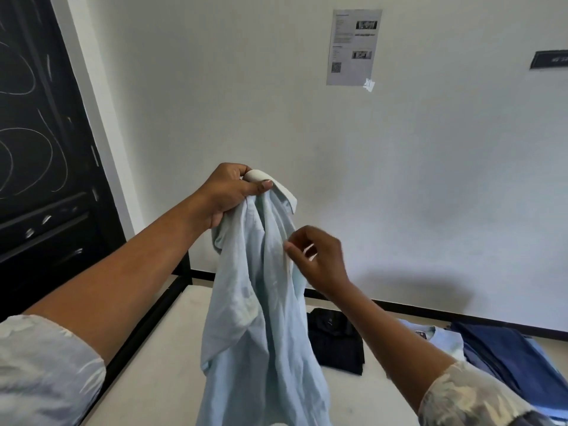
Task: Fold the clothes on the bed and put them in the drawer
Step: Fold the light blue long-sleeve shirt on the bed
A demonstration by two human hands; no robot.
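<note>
**Shirt held up by the collar, over the bed**

My left hand [229, 195] is raised in front of me. Its fingers are curled tight round the collar of the shirt [261, 318], with the thumb pressed across the top of the collar band. The shirt is pale blue and hangs straight down from that grip, bunched and creased. Its lower part runs out of the bottom of the view, above the bed [153, 379].

My right hand [319, 259] is lower and to the right, at the shirt's front edge. The fingers are curled in, thumb and forefinger tips close together right at the fabric. The hand is blurred, so I cannot tell whether the tips have hold of the cloth or only touch it.

On the bed, behind the hanging shirt, lies a folded black garment [336, 342]. To its right is a folded light blue top [436, 339] with a dark label at the neck. Just beside that is a stack of navy clothes [507, 355], reaching to the right edge of the view.

The black bed frame [147, 315] runs along the left side of the mattress. A dark door [37, 149] with chalk-like scribbles stands at far left. A printed sheet [353, 47] is taped high on the white wall, and a small dark sign [550, 59] is to its right.
</note>
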